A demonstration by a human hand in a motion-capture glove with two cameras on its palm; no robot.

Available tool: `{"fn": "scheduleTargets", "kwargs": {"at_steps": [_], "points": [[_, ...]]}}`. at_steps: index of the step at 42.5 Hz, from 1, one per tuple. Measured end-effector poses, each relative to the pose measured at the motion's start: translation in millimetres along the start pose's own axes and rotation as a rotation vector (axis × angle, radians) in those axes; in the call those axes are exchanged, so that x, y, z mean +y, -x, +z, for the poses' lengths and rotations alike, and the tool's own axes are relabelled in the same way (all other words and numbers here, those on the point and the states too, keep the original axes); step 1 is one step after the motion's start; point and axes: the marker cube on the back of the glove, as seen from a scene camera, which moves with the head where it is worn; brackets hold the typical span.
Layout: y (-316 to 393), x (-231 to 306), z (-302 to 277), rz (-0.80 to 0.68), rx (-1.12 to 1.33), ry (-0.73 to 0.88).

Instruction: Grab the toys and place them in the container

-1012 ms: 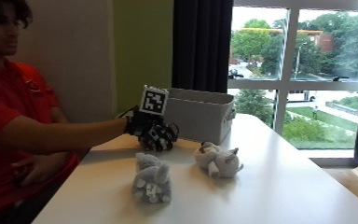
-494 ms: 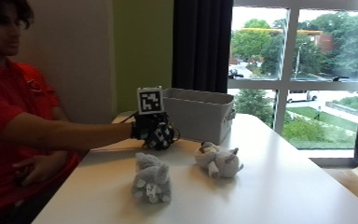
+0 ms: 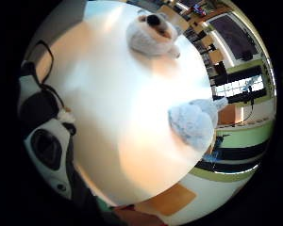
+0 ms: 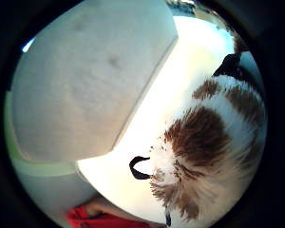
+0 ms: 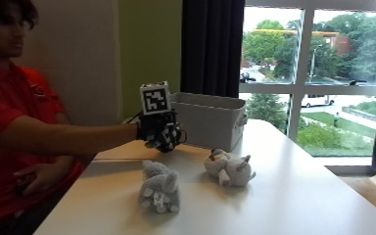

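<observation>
Toys first: my gloved right hand (image 5: 160, 132) hangs above the table (image 5: 292, 196) just left of the container (image 5: 211, 117), fingers curled around a brown-and-white plush toy (image 4: 213, 147). Two more lie on the table nearer me: a grey one (image 5: 158, 186) and a pale one (image 5: 229, 168) to its right.

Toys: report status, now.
Right hand raised, grips brown-white toy, short of container. Grey toy and pale toy lie on table. Nothing seen blocking the container.
</observation>
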Motion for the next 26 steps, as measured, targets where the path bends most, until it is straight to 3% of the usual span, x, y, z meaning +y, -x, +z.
{"fn": "scheduleTargets", "kwargs": {"at_steps": [5,13,17,21,26], "points": [[-6.5,-6.7,-29.9,0.027,0.013,-0.050],[-1.5,-26.0,-92.6,-0.091,0.005,-0.106],[5.9,-41.9,-122.7,-0.045,-0.037,-0.125],[16.1,-63.3,-139.4,0.097,-0.021,-0.132],[43.4,-81.6,-146.7,-0.019,-0.022,-0.145]]}}
